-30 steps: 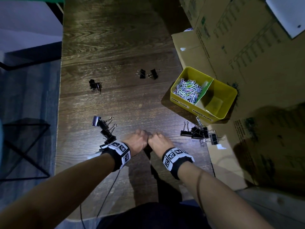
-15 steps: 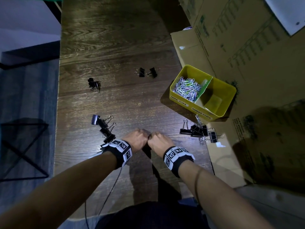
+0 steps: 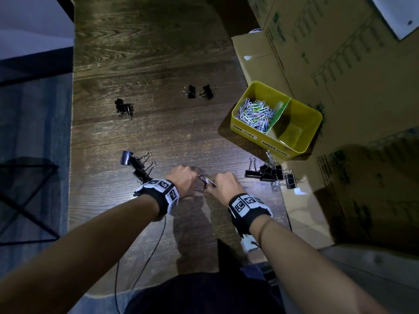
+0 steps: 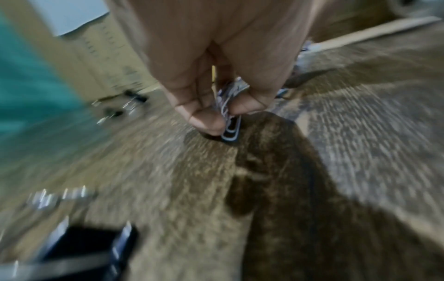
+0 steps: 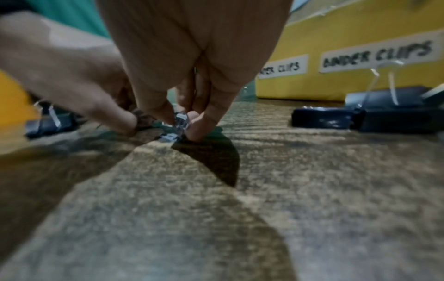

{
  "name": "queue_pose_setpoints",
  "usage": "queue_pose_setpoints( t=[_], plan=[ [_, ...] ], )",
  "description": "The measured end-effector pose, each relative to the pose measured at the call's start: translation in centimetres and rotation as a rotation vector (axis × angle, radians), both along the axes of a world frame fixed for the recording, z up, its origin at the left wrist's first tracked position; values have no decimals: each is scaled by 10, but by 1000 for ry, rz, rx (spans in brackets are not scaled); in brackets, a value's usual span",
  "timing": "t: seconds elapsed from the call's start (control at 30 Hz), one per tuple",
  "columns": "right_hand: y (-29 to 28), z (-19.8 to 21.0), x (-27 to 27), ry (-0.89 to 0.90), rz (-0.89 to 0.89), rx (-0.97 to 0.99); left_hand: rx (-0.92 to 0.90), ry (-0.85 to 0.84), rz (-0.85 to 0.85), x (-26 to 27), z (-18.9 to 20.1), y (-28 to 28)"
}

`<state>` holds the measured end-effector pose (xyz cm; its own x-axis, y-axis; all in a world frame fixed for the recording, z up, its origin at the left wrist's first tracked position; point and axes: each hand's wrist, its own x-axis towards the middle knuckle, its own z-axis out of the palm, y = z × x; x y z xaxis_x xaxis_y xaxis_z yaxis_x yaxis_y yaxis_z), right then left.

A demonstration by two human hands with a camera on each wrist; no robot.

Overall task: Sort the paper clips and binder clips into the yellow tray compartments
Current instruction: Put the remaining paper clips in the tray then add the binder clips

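My left hand (image 3: 184, 181) and right hand (image 3: 221, 183) sit side by side near the table's front, fingers curled down. The left hand (image 4: 216, 106) pinches a small bunch of paper clips (image 4: 229, 114) against the wood. My right hand (image 5: 182, 121) pinches paper clips (image 5: 179, 123) too, low on the table. The yellow tray (image 3: 310, 132) stands at the right; its left compartment holds a heap of paper clips (image 3: 255, 115), its right compartment, labelled binder clips, shows bare bottom. Black binder clips lie in groups: right of my hands (image 3: 272, 174), left of them (image 3: 136, 163), and further back (image 3: 199, 91).
Large cardboard boxes (image 3: 340, 64) border the table on the right and behind the tray. More binder clips (image 3: 123, 107) lie at the left middle. The table's left edge (image 3: 72, 132) drops to a blue floor. A thin cable (image 3: 145, 257) hangs from my left wrist.
Both hands stayed at the same spot near the table's front. They have parted slightly, and paper clips now show between them.
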<state>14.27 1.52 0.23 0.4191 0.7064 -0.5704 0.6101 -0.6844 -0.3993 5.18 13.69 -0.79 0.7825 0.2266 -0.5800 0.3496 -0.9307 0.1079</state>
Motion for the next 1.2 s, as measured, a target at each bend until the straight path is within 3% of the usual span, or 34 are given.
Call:
queue_pose_setpoints(
  t=[0.1, 0.23, 0.33, 0.43, 0.53, 0.6, 0.73, 0.83, 1.03, 1.2],
  plan=[
    [-8, -3, 3, 137, -186, 93, -69, -25, 215, -4, -2, 10],
    [-16, -4, 6, 304, -290, 245, -312, -288, 592, -13, -3, 17],
    [-22, -7, 6, 439, -410, 266, -693, -467, 924, -22, -3, 15],
    [-24, -9, 4, 611, -614, 340, -1058, -503, 1239, -25, 1, 9],
    [-19, -9, 4, 750, -677, 430, -1483, -519, 1332, -26, 8, 2],
    [-14, -10, 3, 883, -732, 480, -1618, -555, 1349, -27, 9, -2],
    [-3, -3, -4, 1192, -918, 565, -1725, -616, 1417, -23, 12, -12],
    [1, -1, -8, 1323, -954, 570, -1765, -668, 1455, -20, 8, -17],
    [4, -8, -11, 1324, -995, 517, -1581, -534, 1601, -18, -4, -13],
    [-3, -16, -2, 1148, -1005, 460, -1472, -491, 1668, -25, -13, 2]
  ],
)
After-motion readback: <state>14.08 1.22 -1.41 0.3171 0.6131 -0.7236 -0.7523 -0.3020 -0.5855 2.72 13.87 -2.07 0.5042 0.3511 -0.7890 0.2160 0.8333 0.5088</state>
